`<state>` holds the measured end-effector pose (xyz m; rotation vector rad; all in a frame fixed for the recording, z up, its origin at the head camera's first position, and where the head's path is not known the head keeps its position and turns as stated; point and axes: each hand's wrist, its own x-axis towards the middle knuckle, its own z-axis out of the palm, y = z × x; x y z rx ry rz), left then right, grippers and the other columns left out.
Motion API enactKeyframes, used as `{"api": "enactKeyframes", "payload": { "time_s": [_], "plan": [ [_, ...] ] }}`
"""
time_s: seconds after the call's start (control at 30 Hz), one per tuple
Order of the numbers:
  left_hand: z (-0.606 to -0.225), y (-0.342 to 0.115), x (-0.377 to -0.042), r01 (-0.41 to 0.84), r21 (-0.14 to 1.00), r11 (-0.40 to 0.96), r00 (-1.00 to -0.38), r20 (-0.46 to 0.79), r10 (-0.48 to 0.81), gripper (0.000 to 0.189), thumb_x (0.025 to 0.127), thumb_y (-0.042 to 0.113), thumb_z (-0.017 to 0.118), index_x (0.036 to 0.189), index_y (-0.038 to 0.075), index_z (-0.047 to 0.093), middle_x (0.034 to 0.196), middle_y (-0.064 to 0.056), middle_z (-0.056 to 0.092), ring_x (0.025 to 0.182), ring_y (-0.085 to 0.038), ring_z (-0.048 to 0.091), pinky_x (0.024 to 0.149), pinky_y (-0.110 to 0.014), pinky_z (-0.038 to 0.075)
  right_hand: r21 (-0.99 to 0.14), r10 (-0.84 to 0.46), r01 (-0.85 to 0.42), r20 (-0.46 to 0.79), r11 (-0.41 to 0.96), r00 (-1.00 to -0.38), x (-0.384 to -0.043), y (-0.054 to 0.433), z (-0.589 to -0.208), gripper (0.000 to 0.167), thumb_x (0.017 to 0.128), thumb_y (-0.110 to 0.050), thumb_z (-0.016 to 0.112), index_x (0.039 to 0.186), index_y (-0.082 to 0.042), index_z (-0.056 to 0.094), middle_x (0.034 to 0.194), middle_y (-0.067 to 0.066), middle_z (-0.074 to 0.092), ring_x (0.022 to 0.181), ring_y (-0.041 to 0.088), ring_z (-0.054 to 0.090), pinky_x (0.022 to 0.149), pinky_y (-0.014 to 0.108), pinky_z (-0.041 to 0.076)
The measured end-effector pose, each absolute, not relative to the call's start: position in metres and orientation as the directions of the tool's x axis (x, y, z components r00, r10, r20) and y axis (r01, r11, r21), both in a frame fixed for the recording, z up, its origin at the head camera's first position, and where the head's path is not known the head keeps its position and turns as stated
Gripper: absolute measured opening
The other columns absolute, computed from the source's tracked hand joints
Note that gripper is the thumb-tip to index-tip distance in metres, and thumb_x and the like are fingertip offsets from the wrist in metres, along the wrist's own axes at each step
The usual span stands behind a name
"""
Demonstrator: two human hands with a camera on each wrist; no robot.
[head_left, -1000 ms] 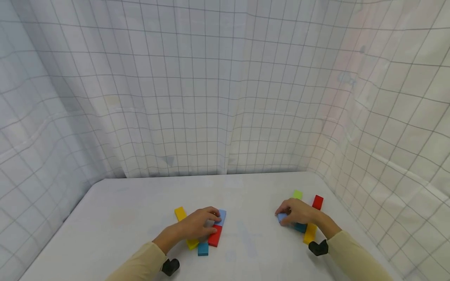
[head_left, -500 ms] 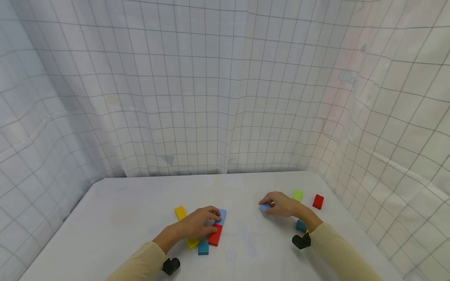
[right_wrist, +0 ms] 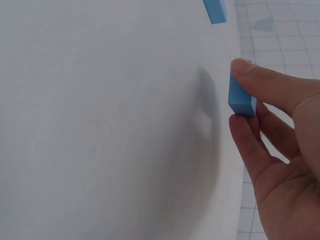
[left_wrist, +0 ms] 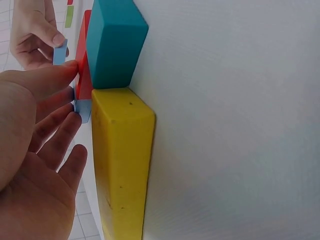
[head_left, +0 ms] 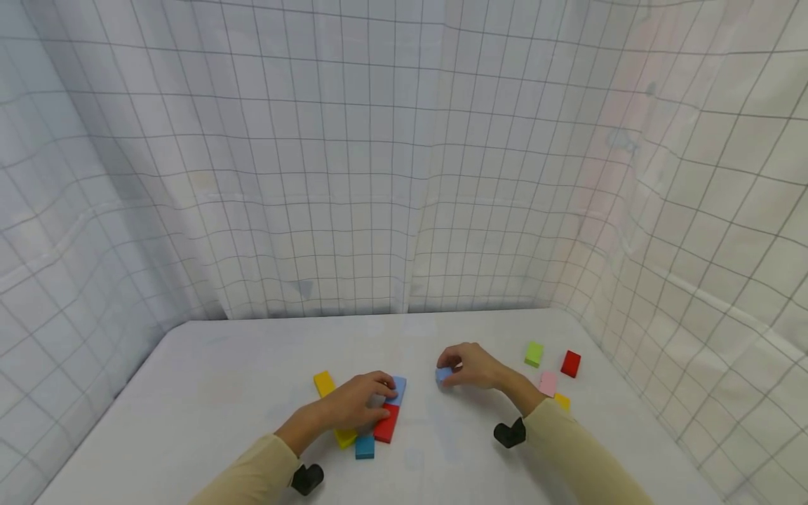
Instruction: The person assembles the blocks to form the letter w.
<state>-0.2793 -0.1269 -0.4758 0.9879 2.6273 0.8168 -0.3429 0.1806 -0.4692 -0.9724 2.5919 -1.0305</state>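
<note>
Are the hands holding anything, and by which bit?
The right hand pinches a light blue block, thumb near one end, fingers near the other. The left hand seems only to touch the red block and another blue block.

The block (right_wrist: pixel 241 97) in the right hand (head_left: pixel 472 366) is light blue. By the left hand (head_left: pixel 358 401) are a red block (head_left: pixel 387 426), teal block (left_wrist: pixel 117 55), yellow block (left_wrist: pixel 125 160) and second light blue block (head_left: pixel 399 386). The curtain (head_left: pixel 341 175) is white, grey-gridded.

No text, label, brand, number or sign can be read in any view; the faint marks (head_left: pixel 623 139) on the cloth (head_left: pixel 713 182), toward the right of the head view, are too blurred to make out.
</note>
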Motion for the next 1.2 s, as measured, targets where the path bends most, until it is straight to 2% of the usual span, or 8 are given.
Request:
{"api": "enactKeyframes", "payload": {
  "time_s": [0.23,0.43,0.83,1.03,1.2],
  "plan": [
    [-0.477,-0.127,-0.281,0.544,0.561,0.623,-0.748,-0.011,0.663,0.033,0.097,0.019,0.075,0.128,0.005,0.073,0.137,-0.006,0.058,0.130,-0.029,0.053,0.111,-0.049,0.043,-0.668,-0.621,-0.488,0.048,0.562,-0.782,-0.347,0.167,-0.474,0.025,0.088,-0.010,0.083,0.111,-0.007,0.074,0.106,-0.004,0.071,0.101,0.017,0.067,0.090,0.032,0.057],
    [-0.474,-0.128,-0.280,0.541,0.556,0.631,-0.750,-0.020,0.661,0.033,0.097,0.019,0.075,0.128,0.006,0.073,0.137,-0.006,0.058,0.129,-0.029,0.053,0.110,-0.050,0.043,-0.665,-0.623,-0.509,0.083,0.547,-0.778,-0.351,0.150,-0.479,0.026,0.089,-0.011,0.083,0.112,-0.004,0.075,0.109,0.000,0.072,0.103,0.020,0.068,0.091,0.033,0.057],
    [-0.474,-0.131,-0.279,0.554,0.575,0.602,-0.735,-0.003,0.679,0.032,0.097,0.018,0.075,0.126,0.005,0.073,0.135,-0.006,0.059,0.127,-0.029,0.054,0.110,-0.051,0.043,-0.646,-0.604,-0.512,0.097,0.566,-0.791,-0.353,0.124,-0.483,0.026,0.088,-0.010,0.083,0.112,-0.003,0.075,0.107,0.001,0.072,0.099,0.019,0.066,0.092,0.035,0.056],
    [-0.475,-0.129,-0.280,0.546,0.580,0.605,-0.739,-0.007,0.674,0.032,0.097,0.018,0.076,0.126,0.006,0.073,0.135,-0.005,0.059,0.127,-0.028,0.054,0.110,-0.050,0.043,-0.651,-0.600,-0.496,0.077,0.575,-0.797,-0.354,0.120,-0.488,0.028,0.088,-0.012,0.084,0.113,-0.005,0.075,0.107,-0.001,0.071,0.096,0.014,0.065,0.089,0.030,0.056],
    [-0.476,-0.127,-0.280,0.540,0.575,0.614,-0.745,-0.012,0.667,0.032,0.097,0.018,0.076,0.126,0.006,0.073,0.135,-0.005,0.059,0.128,-0.028,0.054,0.110,-0.050,0.043,-0.655,-0.619,-0.481,0.026,0.582,-0.785,-0.352,0.122,-0.487,0.038,0.088,-0.013,0.084,0.123,-0.007,0.070,0.115,0.000,0.068,0.103,0.015,0.065,0.094,0.031,0.054]
  ]
}}
